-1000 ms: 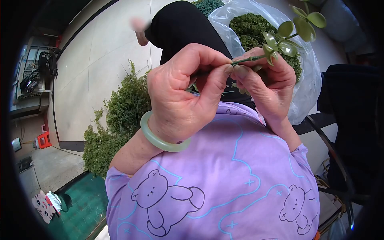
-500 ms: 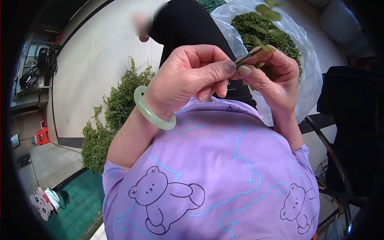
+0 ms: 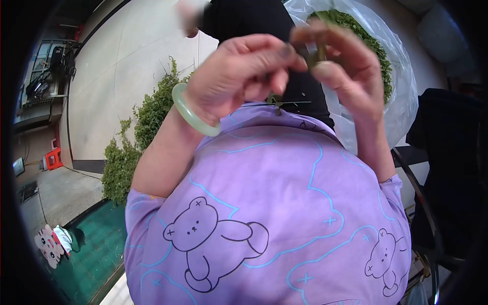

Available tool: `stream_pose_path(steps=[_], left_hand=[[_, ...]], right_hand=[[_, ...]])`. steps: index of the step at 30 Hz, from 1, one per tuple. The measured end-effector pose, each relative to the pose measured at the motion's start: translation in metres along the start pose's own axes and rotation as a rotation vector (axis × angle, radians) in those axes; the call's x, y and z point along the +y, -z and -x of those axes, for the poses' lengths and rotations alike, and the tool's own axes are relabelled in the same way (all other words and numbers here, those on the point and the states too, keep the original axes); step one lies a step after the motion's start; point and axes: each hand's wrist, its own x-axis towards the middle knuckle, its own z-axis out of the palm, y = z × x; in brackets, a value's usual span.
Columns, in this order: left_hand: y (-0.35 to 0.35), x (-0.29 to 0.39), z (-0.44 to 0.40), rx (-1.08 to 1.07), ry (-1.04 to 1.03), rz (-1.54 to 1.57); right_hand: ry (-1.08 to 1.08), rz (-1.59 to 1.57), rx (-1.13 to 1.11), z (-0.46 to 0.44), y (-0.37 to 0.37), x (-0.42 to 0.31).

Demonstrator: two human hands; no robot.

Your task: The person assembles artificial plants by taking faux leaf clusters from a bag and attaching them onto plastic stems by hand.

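Head view: looks down past a purple shirt [image 3: 274, 183] to two hands, raised close together above black trousers [image 3: 244, 23]. Shows both blurred, with fingers bent inward. In the right hand [image 3: 356, 76], grips a green sprig [image 3: 320, 50] between thumb and fingers, too smeared for any count of leaves. In the left hand [image 3: 229, 71], curls the fingers near the sprig, with thumb and forefinger toward the right hand; cannot tell whether closed on the stem or on nothing. Wears a pale green bangle [image 3: 190, 114] on the left wrist.

Below the left hand, at the upper edge of the shirt, shows a small leafy piece [image 3: 275, 99] beside a thin dark stick [image 3: 297, 102], lying crosswise over the lap. Beyond the right hand, sees a clear plastic bag [image 3: 404, 86], wide open at the top, with a mass of green leaves [image 3: 373, 38] inside. To the left of the left forearm, finds bushy green plants [image 3: 152, 117], upright in front of a pale floor [image 3: 122, 46].

At lower left, shows a cartoon figure [image 3: 49, 247] at the edge of a green surface [image 3: 94, 246]. Farther up, picks out a red stool [image 3: 53, 159]. On the right, near a curved dark bar [image 3: 421, 195], meets dark cloth [image 3: 447, 137].
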Motion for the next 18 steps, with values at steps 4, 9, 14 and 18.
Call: stream_pose_path(steps=[4, 9, 14, 18], left_hand=[[0.028, 0.021, 0.015, 0.142, -0.245, 0.253], [0.047, 0.021, 0.026, 0.126, -0.284, 0.285], [0.053, 0.012, 0.032, 0.206, -0.254, 0.255], [0.046, 0.003, 0.021, 0.26, -0.238, 0.313]], right_hand=[[0.34, 0.564, 0.2, -0.012, 0.022, 0.003], [0.524, 1.017, -0.655, 0.0, -0.023, 0.024], [0.489, 0.817, -0.493, -0.027, -0.012, 0.021], [0.013, -0.302, 0.031, -0.015, 0.002, 0.006]])
